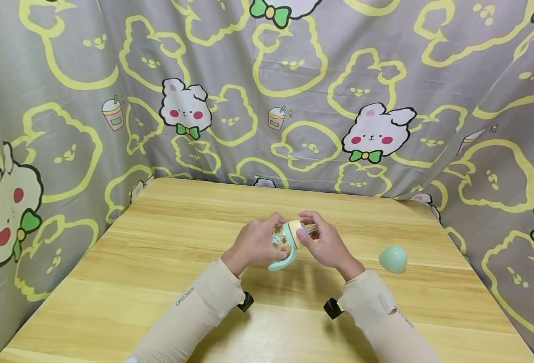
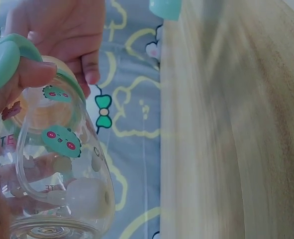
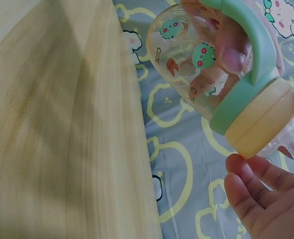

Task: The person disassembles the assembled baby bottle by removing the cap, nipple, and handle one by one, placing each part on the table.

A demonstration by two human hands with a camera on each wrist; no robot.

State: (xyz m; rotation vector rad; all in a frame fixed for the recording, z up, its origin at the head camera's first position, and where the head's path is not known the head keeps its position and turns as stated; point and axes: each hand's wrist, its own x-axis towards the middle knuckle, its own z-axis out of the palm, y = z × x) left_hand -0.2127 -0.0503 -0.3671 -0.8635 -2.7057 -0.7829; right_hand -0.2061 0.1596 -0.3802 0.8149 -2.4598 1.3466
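A clear baby bottle [image 1: 278,235] with cartoon faces lies tilted between the two hands, its top toward the right. My left hand [image 1: 254,243] grips the bottle body, its thumb by the mint-green handle [image 3: 263,55]. Inside, a straw with a white weighted end [image 2: 84,198] shows through the wall in the left wrist view. At the top, my right hand [image 1: 327,246] holds the cream collar [image 3: 261,119] between thumb and fingertips. A clear spout [image 3: 288,142] sticks out beyond the collar, partly hidden by the right hand.
A mint-green domed cap [image 1: 393,259] stands on the wooden table [image 1: 181,222], right of the hands. Behind and beside the table hangs a grey patterned curtain [image 1: 230,151]. Black wrist cameras [image 1: 333,308] jut inward below both sleeves.
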